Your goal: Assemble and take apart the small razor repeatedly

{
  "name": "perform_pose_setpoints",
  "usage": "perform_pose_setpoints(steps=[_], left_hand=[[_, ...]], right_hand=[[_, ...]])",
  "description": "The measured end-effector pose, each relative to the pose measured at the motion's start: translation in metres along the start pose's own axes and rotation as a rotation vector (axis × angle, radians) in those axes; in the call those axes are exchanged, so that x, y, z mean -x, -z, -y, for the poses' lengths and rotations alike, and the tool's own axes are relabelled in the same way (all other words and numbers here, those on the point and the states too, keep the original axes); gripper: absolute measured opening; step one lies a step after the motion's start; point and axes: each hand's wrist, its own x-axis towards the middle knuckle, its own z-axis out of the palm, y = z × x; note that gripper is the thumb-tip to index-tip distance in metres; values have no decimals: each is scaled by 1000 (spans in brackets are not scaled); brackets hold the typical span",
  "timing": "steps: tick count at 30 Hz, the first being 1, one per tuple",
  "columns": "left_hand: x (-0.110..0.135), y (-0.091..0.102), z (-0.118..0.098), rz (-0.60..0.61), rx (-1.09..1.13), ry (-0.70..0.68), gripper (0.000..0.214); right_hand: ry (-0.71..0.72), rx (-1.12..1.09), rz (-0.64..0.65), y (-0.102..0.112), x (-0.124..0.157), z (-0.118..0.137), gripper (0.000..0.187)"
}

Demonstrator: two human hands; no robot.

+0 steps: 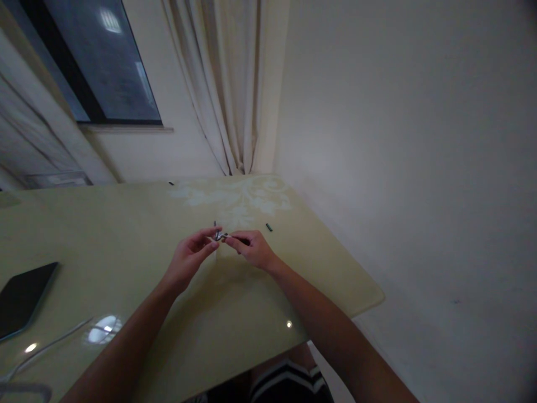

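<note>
Above the middle of the glossy table, a small silvery metal piece (218, 235) with dark parts sits between my two hands. A thin part of it points upward near the left fingertips; its exact kind is too small to tell. My left hand (192, 257) is closed in a pinch on its left side, thumb below and fingers above. From the right, my right hand (251, 248) pinches its other end between thumb and forefinger, with the remaining fingers curled. The fingers cover part of the piece.
A small dark green strip (269, 227) lies right of my hands on the pale yellow table (335, 274). Another small dark bit (171, 183) is near the far edge. A black tablet-like slab (27, 296) and a pale cable (54, 342) lie at left. Wall and curtains stand behind.
</note>
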Motion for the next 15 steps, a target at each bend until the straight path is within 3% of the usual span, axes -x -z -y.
perform_pose_setpoints(steps=[4,9,12,15], left_hand=[[0,-2,-1,-8,-28,6,56],[-3,1,0,-30,-74,-9,61],[-7,8,3,-104,-291,1,59],[-8,12,10,-127,-647,-5,52]], right_hand=[[-1,60,29,1,0,-1,38],[-51,-50,-65,0,-6,-6,30],[-86,-56,-210,18,-13,-16,29],[-149,95,-426,53,-17,-30,28]])
